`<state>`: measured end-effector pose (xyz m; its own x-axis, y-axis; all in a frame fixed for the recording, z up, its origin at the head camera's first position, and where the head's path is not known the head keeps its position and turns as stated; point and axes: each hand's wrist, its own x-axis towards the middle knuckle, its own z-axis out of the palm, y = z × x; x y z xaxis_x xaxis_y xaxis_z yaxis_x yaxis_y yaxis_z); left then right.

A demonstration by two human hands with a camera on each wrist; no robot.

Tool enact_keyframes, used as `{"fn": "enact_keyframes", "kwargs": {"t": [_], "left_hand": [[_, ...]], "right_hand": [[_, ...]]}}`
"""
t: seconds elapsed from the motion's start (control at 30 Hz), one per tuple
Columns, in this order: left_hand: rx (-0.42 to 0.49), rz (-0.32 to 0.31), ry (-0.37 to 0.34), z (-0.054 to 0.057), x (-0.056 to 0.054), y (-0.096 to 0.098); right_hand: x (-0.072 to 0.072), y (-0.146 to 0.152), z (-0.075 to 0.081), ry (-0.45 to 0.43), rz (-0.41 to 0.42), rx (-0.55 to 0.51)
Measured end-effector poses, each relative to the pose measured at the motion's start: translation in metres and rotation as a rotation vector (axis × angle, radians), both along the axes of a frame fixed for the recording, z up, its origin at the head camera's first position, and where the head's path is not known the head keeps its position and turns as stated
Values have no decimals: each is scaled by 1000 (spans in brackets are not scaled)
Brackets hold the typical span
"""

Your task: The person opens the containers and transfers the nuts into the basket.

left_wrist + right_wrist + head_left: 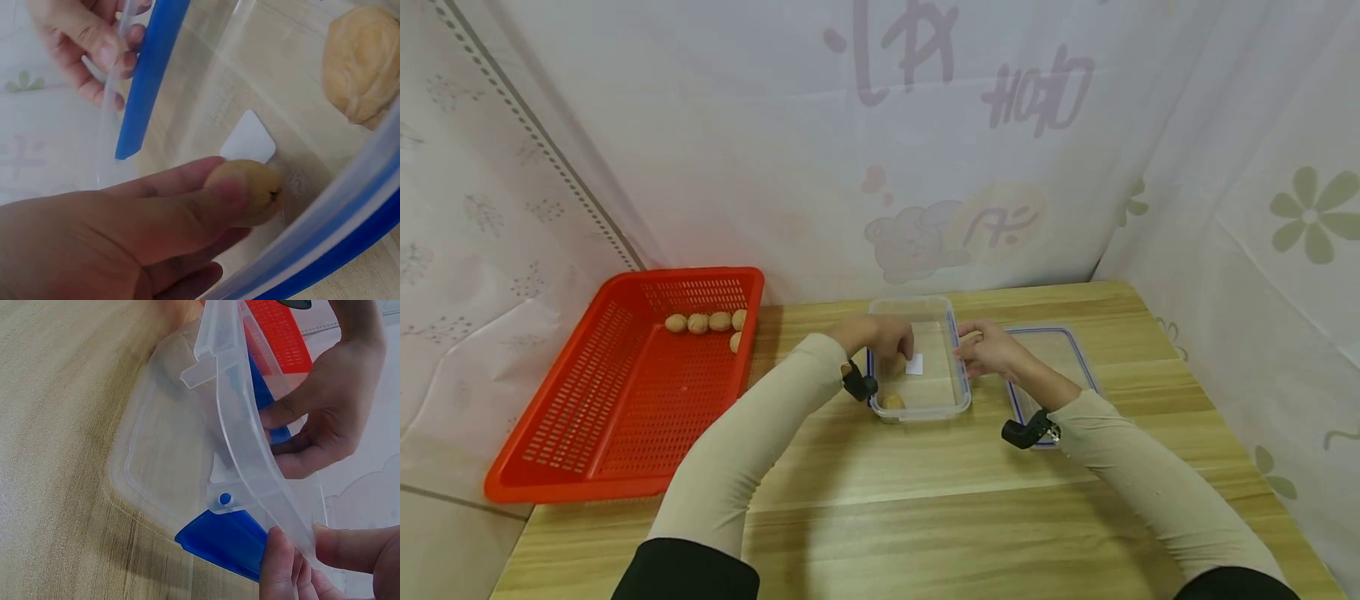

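Note:
In the head view, a clear plastic container (936,412) with blue side clips stands on the table. My left hand (887,335) reaches in over its left side; thumb and fingers pinch a walnut (253,194) close over the container's floor. A second walnut (362,65) lies inside, in the near left corner. On the floor of the container shows a small white label (914,364). At the right side, my right hand (992,350) pinches the rim between thumb and fingers, just above a blue clip (225,544) in the right wrist view.
To the left stands a red slotted basket (625,487), several walnuts (698,323) in its far right corner. A clear lid (1052,346) with a blue seal lies right of the container, partly beneath the right forearm. White printed curtains (760,167) border the table at the back and sides.

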<state>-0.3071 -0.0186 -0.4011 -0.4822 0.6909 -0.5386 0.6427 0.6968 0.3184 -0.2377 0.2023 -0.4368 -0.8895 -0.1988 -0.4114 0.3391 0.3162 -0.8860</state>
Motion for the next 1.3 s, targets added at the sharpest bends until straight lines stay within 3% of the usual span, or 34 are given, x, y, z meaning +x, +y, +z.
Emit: {"fn": "enact_keyframes", "kwargs": {"t": [0.13, 0.33, 0.47, 0.67, 0.9, 1.1, 1.3], "left_hand": [[84, 9, 14, 0, -6, -2], [228, 77, -8, 2, -13, -7], [328, 95, -37, 8, -14, -11], [383, 131, -43, 20, -17, -17], [468, 170, -35, 40, -21, -36], [552, 256, -41, 62, -23, -65], [582, 359, -41, 80, -20, -103]], "right_hand": [[0, 0, 0, 3, -3, -2], [-1, 0, -1, 1, -3, -1], [-2, 0, -2, -4, -8, -4], [-2, 1, -2, -7, -11, 1], [-2, 1, -2, -4, -11, -3], [-3, 1, 0, -4, -14, 8], [-4, 0, 1, -8, -17, 6]]}}
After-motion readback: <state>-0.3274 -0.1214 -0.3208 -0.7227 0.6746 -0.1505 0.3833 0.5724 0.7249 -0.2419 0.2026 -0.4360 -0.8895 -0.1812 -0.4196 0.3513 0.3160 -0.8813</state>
